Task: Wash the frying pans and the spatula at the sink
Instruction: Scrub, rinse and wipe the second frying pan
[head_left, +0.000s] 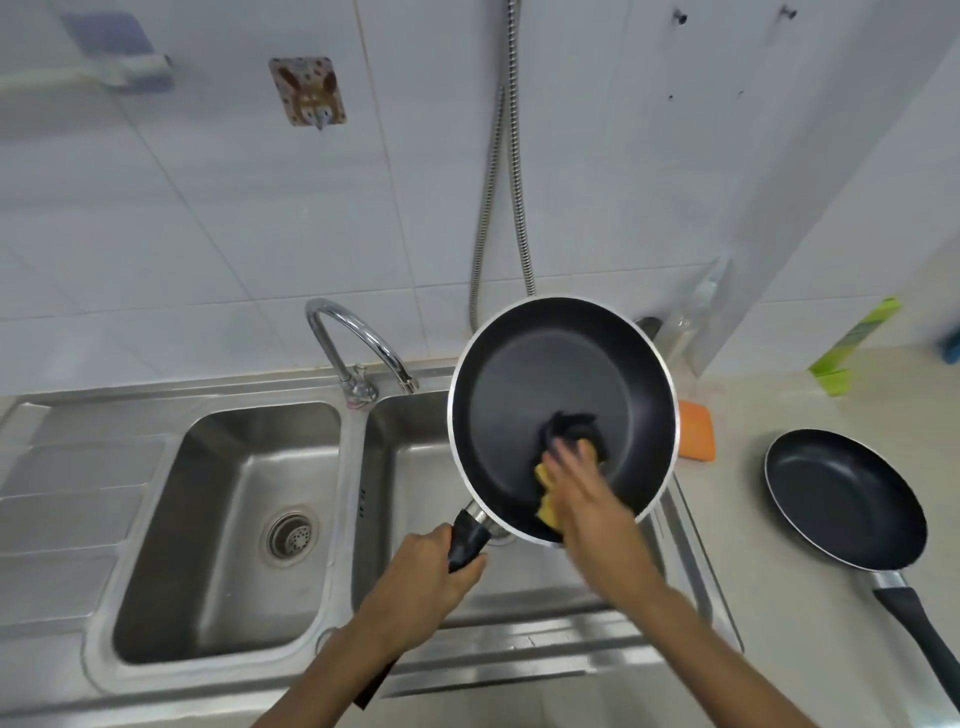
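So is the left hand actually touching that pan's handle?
Touching: the head view shows the left hand gripping the black handle of the frying pan.

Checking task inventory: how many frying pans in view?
2. One frying pan held by its handle in the left hand over the right basin; the second pan rests on the counter at right. Right basin partly hidden.
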